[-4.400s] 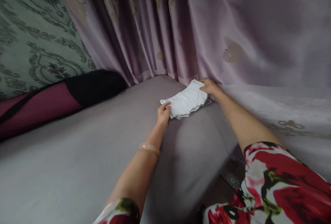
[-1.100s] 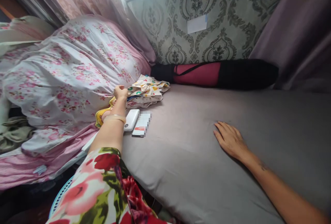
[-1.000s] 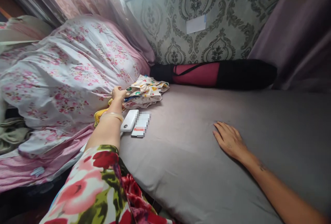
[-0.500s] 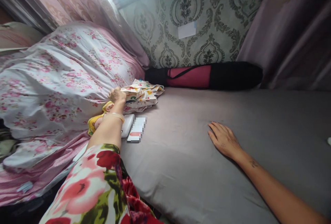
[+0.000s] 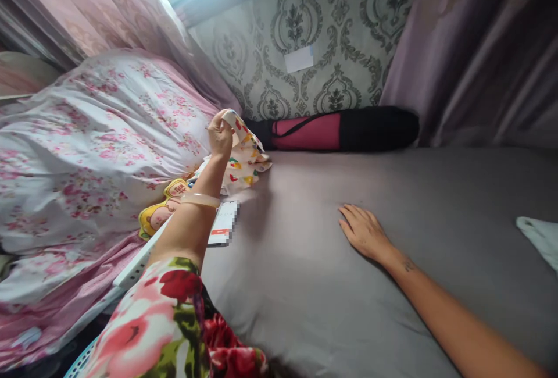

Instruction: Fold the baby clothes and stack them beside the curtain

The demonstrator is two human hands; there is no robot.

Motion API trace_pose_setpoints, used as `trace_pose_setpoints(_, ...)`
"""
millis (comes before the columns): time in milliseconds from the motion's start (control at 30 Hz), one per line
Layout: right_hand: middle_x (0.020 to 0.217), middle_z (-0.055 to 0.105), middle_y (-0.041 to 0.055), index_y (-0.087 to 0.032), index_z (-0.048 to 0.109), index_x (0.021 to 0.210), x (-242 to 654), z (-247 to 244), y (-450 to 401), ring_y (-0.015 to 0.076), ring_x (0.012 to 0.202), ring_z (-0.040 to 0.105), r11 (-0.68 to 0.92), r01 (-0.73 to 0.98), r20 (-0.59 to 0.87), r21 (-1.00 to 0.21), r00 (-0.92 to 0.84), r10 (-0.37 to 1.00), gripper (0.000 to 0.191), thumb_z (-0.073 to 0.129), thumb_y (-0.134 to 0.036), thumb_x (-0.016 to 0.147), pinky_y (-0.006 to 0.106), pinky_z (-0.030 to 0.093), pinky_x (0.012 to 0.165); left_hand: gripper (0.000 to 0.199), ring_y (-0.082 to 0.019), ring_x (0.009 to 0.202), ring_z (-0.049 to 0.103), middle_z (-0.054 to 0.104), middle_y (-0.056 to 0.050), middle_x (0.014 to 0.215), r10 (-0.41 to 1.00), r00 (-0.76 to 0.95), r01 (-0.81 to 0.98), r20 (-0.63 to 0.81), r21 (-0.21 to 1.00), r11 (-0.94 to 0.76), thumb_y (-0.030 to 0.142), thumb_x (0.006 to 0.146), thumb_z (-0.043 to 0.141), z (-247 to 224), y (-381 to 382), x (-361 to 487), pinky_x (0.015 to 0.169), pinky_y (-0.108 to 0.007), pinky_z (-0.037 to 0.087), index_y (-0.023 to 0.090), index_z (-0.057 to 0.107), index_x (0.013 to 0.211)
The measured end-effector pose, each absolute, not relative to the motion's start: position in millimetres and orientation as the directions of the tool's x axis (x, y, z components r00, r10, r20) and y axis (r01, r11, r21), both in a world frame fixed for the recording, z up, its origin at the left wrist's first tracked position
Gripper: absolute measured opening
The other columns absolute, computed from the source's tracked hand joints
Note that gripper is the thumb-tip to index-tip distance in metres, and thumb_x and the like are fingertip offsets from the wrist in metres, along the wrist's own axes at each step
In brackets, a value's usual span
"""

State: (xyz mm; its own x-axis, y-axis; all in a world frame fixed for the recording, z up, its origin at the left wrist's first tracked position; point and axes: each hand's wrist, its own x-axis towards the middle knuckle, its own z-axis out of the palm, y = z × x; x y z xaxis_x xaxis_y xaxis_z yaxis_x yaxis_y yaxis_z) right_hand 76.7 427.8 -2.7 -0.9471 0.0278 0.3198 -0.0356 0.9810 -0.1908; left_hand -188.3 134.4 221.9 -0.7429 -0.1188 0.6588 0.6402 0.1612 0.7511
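My left hand (image 5: 221, 132) pinches the upper edge of a cream cloth with coloured prints (image 5: 245, 163), whose lower part hangs down to the grey sheet. A phone (image 5: 223, 225) lies just below the cloth, partly behind my left forearm. Beside that forearm, on the left, is a yellow cartoon-shaped item (image 5: 157, 212). My right hand (image 5: 365, 231) rests palm down on the grey sheet (image 5: 305, 285), fingers stretched out and holding nothing.
A long black and pink bag (image 5: 314, 132) lies against the patterned wall. Floral bedding (image 5: 100, 128) is heaped at the left. A pale cloth (image 5: 540, 238) is at the right edge. White paper (image 5: 299, 60) is on the wall.
My left hand has risen and moved right, lifting the edge of the printed cloth. The view has shifted, and a pale cloth now shows at the right edge. My right hand stays flat on the sheet.
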Motion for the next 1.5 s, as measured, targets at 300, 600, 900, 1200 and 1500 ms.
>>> trace_pose_setpoints(300,0.139,0.054,0.0150,-0.016,0.053,0.135,83.8,-1.1,432.0,0.0282,0.131,0.047,0.960,-0.084,0.326,-0.269,-0.945,0.009,0.047,0.033,-0.033,0.097,0.051,0.032,0.111,0.051,-0.021,0.094,0.065,0.066,-0.003,0.092,0.086,-0.560,0.823,0.824,0.566,-0.059,0.061,0.077,0.067,219.6,204.0,-121.0,0.081,-0.030,0.053,0.021,0.067,0.109)
trace_pose_setpoints(600,0.155,0.029,0.0131,-0.023,0.055,0.134,96.5,54.8,422.0,0.0285,0.140,0.034,0.853,-0.267,0.580,-0.448,-0.813,0.049,0.041,0.046,-0.031,0.094,0.050,0.036,0.110,0.030,-0.022,0.111,0.059,0.064,-0.005,0.110,0.183,-0.527,0.821,0.830,0.553,-0.141,0.040,0.082,0.067,202.2,253.8,-55.3,0.091,-0.032,0.049,0.023,0.069,0.106)
trace_pose_setpoints(900,0.152,0.038,0.0090,-0.028,0.036,0.147,101.1,90.4,425.4,0.0267,0.142,0.032,0.762,-0.396,0.659,-0.513,-0.751,0.053,0.056,0.051,-0.034,0.093,0.051,0.030,0.114,0.027,-0.019,0.096,0.063,0.065,-0.005,0.106,0.308,-0.649,0.639,0.696,0.718,-0.276,0.040,0.079,0.069,175.3,288.4,-3.1,0.083,-0.028,0.050,0.024,0.069,0.101)
trace_pose_setpoints(1200,0.117,0.068,0.0099,-0.019,0.066,0.113,102.5,102.2,459.4,0.0231,0.111,0.062,0.728,-0.265,0.695,-0.632,-0.610,0.381,0.030,0.050,-0.034,0.093,0.040,0.047,0.100,0.023,-0.018,0.084,0.064,0.071,-0.003,0.093,0.315,-0.818,0.407,0.482,0.871,-0.275,0.030,0.073,0.067,121.9,308.1,-16.4,0.074,-0.025,0.051,0.019,0.069,0.094)
trace_pose_setpoints(1500,0.101,0.073,0.0042,-0.021,0.071,0.098,136.4,147.6,483.2,0.0197,0.094,0.067,0.789,-0.185,0.719,-0.586,-0.568,0.401,0.027,0.045,-0.023,0.091,0.036,0.053,0.086,0.017,-0.019,0.091,0.062,0.072,-0.004,0.091,0.351,-0.764,0.531,0.541,0.837,-0.136,0.031,0.084,0.060,110.6,307.2,-22.7,0.087,-0.030,0.049,0.021,0.073,0.088)
